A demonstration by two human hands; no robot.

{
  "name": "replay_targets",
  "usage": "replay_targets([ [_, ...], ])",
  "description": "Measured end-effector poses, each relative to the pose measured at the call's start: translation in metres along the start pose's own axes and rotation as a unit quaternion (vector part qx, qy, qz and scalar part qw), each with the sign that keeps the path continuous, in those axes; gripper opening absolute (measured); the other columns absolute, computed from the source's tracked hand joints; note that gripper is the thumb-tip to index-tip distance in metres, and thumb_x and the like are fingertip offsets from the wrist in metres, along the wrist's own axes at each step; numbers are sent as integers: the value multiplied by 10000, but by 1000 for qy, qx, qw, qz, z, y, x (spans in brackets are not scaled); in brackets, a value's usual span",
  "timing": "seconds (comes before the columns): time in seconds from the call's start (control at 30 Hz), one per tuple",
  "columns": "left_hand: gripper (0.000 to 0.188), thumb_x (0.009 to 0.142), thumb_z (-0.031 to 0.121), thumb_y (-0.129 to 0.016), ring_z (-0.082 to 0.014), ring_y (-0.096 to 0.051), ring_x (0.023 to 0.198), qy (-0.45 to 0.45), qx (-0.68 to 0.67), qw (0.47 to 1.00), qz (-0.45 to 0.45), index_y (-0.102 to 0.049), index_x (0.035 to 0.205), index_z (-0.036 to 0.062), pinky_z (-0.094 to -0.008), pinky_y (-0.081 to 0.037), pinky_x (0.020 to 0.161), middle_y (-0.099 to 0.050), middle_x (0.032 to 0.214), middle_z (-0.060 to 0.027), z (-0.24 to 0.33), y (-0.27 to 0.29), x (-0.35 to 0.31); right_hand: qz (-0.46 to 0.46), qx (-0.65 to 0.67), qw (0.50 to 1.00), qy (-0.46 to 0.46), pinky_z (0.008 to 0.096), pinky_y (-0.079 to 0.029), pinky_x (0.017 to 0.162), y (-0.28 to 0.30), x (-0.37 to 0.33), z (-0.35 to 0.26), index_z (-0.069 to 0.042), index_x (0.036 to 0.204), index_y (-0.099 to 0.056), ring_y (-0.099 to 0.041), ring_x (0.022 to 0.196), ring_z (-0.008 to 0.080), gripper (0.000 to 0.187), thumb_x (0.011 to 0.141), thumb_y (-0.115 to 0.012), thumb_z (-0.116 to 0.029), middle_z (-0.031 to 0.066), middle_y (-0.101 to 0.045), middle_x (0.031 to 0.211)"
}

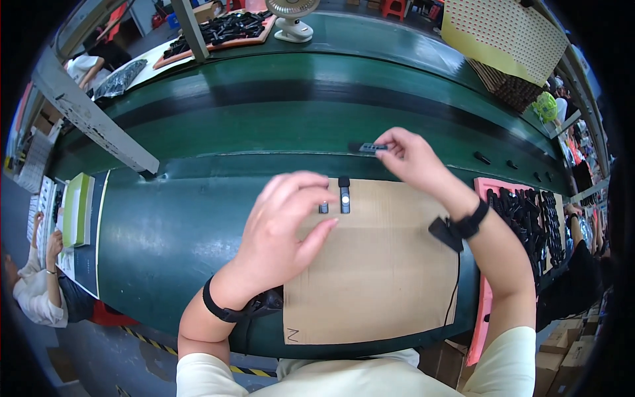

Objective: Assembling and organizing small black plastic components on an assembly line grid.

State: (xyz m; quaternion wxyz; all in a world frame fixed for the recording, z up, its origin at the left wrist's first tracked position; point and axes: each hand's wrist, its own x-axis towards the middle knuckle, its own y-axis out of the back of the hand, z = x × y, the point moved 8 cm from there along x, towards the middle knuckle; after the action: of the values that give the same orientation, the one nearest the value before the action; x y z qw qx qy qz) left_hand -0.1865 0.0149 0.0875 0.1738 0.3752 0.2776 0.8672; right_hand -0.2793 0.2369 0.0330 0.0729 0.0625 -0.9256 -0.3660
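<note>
1. Progress: looks part-way, judging only by layout. Down on the cardboard sheet (377, 264): 2 small pcs nr its far edge. Not down: 1 small dark pc (372, 147), up in the R hand (409, 156). Whether those 2 are finished, can't tell.
2. R hand: thumb + fingers pinching 1 end of that dark pc, other end pointing L, blurred. Pc seems to be just past the counter's (172, 225) far edge, over the green belt (264, 126); height unclear.
3. L hand (278, 223): fingers loosely curled, thumb apart from index, nothing visible in grip (palm hidden). Over the cardboard's far L corner, nr the 2 pcs; contact unclear.
4. Those 2: foam-tipped pc (344, 200), tip at the cardboard's far edge; short-looking pc (323, 208) just L of it, partly hidden by L hand.
5. Other counts: 1 cardboard sheet, on the counter's near edge; 2 black wrist straps (474, 221), 1 per arm; 1 black box (445, 233) by the R strap, over the cardboard's R edge.
6. Belt, R part: approx 4 loose dark pcs (482, 157).
7. Trays: 1 pink tray (489, 182) off the cardboard's R side, 1 far pink tray (245, 41) beyond the belt; black pcs heaped in both, too many to count.
8. Also 1 fan (293, 30), far side.
</note>
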Motion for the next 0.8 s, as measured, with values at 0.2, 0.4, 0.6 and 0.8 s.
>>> replay_targets([
  [0.2,382,748,67,-782,-315,-631,965,8,-50,998,28,-652,1106,36,-406,-490,871,-669,1044,-125,3,4,-1,6,77,981,178,294,-490,766,-7,-86,-96,-2,1068,-644,-601,822,176,235,837,-684,-4,94,-638,921],
  [0.4,337,753,52,-785,-303,-660,996,18,-122,992,-23,-681,1070,0,-416,-484,954,-708,1035,-108,7,-2,-6,13,98,972,214,318,-490,766,-4,-108,-110,-16,1101,-644,-625,834,229,299,809,-693,26,111,-646,932],
  [0.6,320,725,83,-806,-286,-645,846,-60,-64,996,28,-673,1011,30,-431,-486,911,-681,911,-103,28,5,-3,19,74,966,248,326,-487,747,-4,-117,-119,0,1104,-636,-622,822,244,320,793,-711,23,118,-648,928],
  [0.8,286,707,52,-798,-267,-635,813,-73,-74,994,22,-677,966,44,-453,-473,944,-670,887,-98,32,7,-3,46,57,954,291,335,-480,722,-4,-123,-128,11,1095,-633,-615,812,251,340,772,-738,14,120,-649,918],
])
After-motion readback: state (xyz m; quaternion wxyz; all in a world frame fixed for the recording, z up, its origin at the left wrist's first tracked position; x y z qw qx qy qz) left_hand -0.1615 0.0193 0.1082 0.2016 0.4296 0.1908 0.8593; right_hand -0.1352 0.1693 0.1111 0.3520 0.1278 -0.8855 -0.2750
